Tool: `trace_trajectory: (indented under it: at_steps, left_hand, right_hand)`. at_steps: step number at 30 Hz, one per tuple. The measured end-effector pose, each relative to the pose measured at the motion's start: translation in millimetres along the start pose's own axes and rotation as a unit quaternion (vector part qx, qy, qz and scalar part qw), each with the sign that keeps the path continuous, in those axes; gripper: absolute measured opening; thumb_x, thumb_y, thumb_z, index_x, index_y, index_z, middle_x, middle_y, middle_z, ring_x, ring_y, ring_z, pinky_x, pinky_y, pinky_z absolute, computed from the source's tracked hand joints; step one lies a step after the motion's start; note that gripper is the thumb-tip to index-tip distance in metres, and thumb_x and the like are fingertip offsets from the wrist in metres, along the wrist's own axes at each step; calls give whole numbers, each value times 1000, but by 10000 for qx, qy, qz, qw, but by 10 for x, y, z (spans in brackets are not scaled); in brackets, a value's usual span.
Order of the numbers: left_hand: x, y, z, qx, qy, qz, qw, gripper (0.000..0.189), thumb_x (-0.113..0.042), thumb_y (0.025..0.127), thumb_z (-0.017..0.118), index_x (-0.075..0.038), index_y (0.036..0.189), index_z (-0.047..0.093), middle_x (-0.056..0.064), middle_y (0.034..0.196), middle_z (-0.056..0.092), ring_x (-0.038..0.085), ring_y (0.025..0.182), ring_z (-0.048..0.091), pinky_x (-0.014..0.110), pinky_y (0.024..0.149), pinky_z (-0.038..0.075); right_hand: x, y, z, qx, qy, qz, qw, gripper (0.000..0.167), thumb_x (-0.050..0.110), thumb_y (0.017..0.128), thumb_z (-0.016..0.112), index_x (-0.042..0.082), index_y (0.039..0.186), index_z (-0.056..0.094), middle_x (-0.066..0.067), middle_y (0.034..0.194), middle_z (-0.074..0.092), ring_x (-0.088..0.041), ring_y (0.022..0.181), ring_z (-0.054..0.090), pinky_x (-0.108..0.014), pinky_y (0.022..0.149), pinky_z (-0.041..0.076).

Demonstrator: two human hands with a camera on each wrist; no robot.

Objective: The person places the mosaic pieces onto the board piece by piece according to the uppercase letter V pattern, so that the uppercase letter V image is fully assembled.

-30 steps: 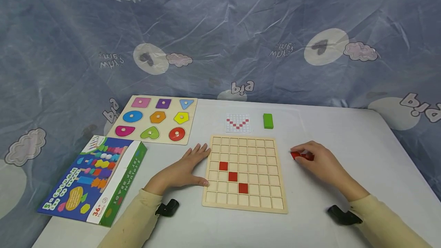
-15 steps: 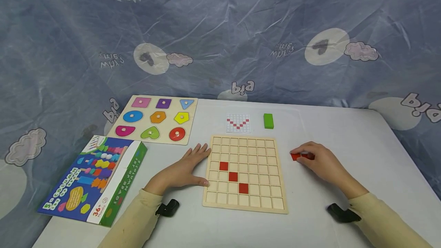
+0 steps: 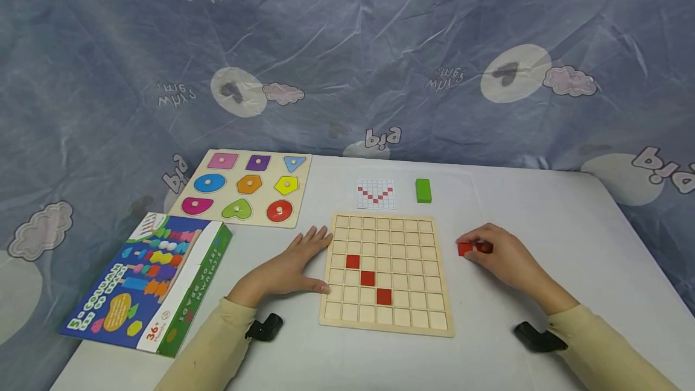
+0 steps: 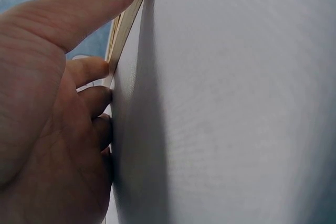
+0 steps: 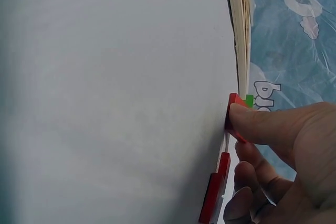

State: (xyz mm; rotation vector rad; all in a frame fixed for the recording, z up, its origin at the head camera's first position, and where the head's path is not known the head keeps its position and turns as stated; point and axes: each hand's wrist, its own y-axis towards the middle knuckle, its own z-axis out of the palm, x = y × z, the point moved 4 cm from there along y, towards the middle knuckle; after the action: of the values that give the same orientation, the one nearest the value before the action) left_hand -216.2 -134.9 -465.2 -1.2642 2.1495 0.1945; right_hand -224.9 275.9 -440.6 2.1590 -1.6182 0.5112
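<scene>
A wooden grid board (image 3: 388, 330) lies on the white table, with three red square tiles (image 3: 367, 278) set in its cells along a diagonal. My left hand (image 3: 285, 271) rests at the board's left edge, fingers spread, the thumb tip on the rim. To the right of the board, my right hand (image 3: 505, 261) pinches a red square tile (image 3: 463, 250) between thumb and finger. In the right wrist view, that tile stands tilted under the thumb, and more red tiles (image 5: 212, 196) lie on the table beneath the curled fingers, partly hidden.
Behind the board lie a small card (image 3: 376, 193) printed with a red V on a grid and a green block (image 3: 423, 190). A shape puzzle board (image 3: 252, 215) and a blue-green bead-set box (image 3: 146, 285) occupy the left side. A printed cloth (image 3: 347, 65) hangs behind.
The red tile in my right hand has turned slightly, now showing more of its face. The left hand has stayed in place at the board.
</scene>
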Motion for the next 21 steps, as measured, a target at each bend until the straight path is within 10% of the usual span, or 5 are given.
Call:
trace_trajectory:
  at_steps: [21]
  left_hand:
    - [-7, -4, -6, -12, -75, -5, 10000, 110, -46, 75, 89, -15, 162, 29, 3, 170, 13, 24, 157, 2, 43, 127, 3]
  right_hand:
    - [37, -61, 0, 87, -66, -23, 9999, 27, 12, 88, 80, 19, 113, 72, 5, 76, 56, -12, 64, 48, -24, 55, 40]
